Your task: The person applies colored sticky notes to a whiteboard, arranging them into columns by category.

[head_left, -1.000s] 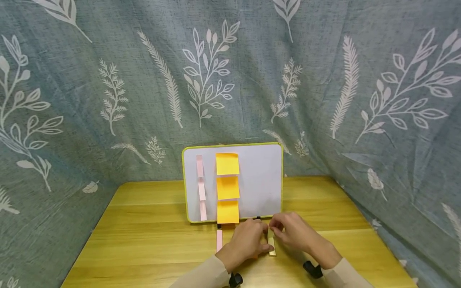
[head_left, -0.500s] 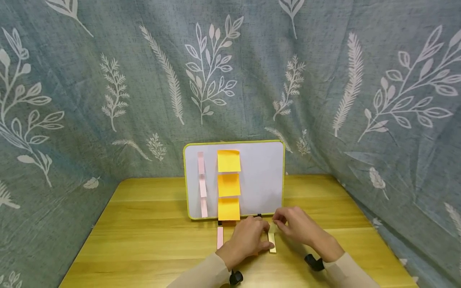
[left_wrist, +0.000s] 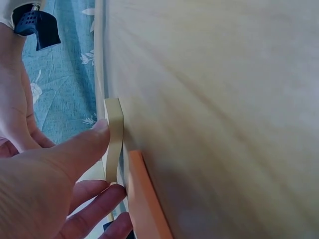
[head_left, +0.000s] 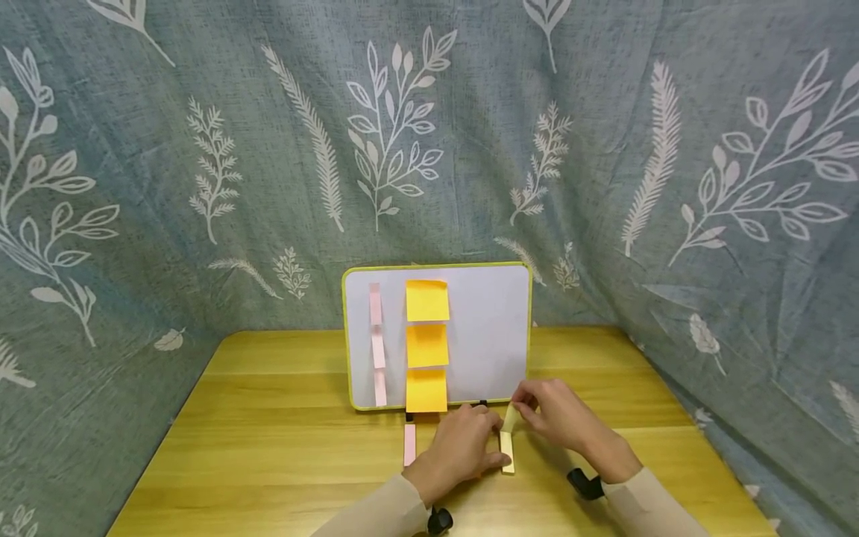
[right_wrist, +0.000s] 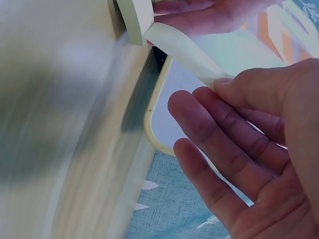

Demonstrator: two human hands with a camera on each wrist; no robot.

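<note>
A narrow pad of pale yellow sticky notes (head_left: 508,455) lies on the table in front of the whiteboard. My left hand (head_left: 459,446) grips it, thumb at the near end and fingers by the far end; in the left wrist view the pad (left_wrist: 115,137) shows its thick edge. Between thumb and forefinger my right hand (head_left: 564,421) pinches the top sticky note (right_wrist: 185,50), which is lifted and curves up from the pad. Its other fingers are spread loosely. Beside the left hand stands the edge of an orange sticky note pad (left_wrist: 147,199), mostly hidden from the head view.
A whiteboard (head_left: 488,328) with a yellow frame stands upright behind the hands. It carries a column of narrow pink notes (head_left: 378,347) and a column of orange-yellow square notes (head_left: 426,344). A narrow pink pad (head_left: 410,445) lies left of the left hand. Patterned cloth (head_left: 429,149) hangs behind.
My right hand has moved slightly up and right, drawing the top yellow note's end up off the pad. The left hand has stayed on the pad.
</note>
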